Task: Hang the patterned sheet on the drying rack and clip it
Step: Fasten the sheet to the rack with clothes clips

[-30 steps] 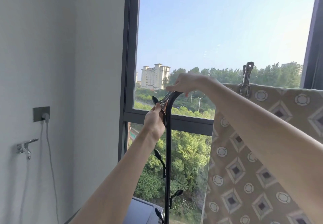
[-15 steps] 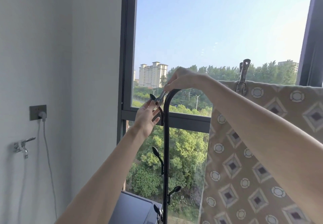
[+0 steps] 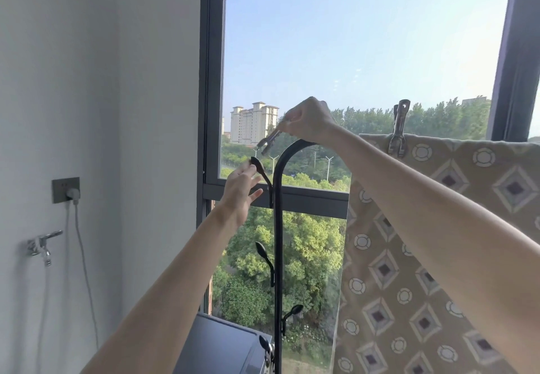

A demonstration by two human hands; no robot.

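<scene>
1. Where the smooth white wall fills the left side, a grey socket plate point(image 3: 65, 189) holds a white plug. A thin white cable point(image 3: 84, 271) droops down from it, and a chrome tap point(image 3: 43, 245) sticks out lower down.
2. Window frame point(image 3: 211, 81): dark matte metal with clear glass. Trees and pale tower blocks show outside.
3. Left hand point(image 3: 241, 191): released, fingers straight and spread, holding nothing. Its fingertips are at a black leaf-shaped hook point(image 3: 260, 169); cannot tell if they touch.
4. Drying rack point(image 3: 277, 256): a thin black metal tube, upright, bending into an arch at the top. More leaf-tipped hooks branch off its left side lower down. A grey flat-topped box point(image 3: 222, 344) stands at its foot.
5. Right hand point(image 3: 309, 122): just above the arch, fingers curled, pinching a shiny metal clip point(image 3: 268, 142) by its handles. The clip slants down-left over the hook, jaws parted and biting nothing.
6. Second clip point(image 3: 399, 132): the same bright metal, upright, clamped on the cloth's top edge.
7. Patterned sheet point(image 3: 438, 256): beige cloth with diamonds and rings, draped over the top bar at right and hanging flat. Its upper left corner is just beside the right wrist, behind the forearm. The held clip is apart from it, on the far side of the arch.
</scene>
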